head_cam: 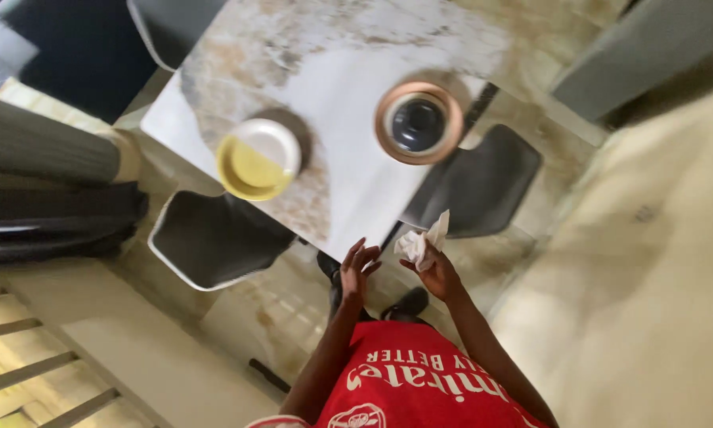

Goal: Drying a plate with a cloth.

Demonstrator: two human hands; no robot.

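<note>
Here, going from the left, a yellow bowl (256,160) sits on the marble surface (348,71), with a chair (214,238) tucked in below it. Right of the bowl, the left hand (357,268) hovers off the surface's near edge, fingers spread wide, holding nothing. Just beside it, the right hand (438,273) has its fingers closed on a crumpled white tissue (421,242). Further right of the bowl stands a copper-rimmed dark dish (418,123).
</note>
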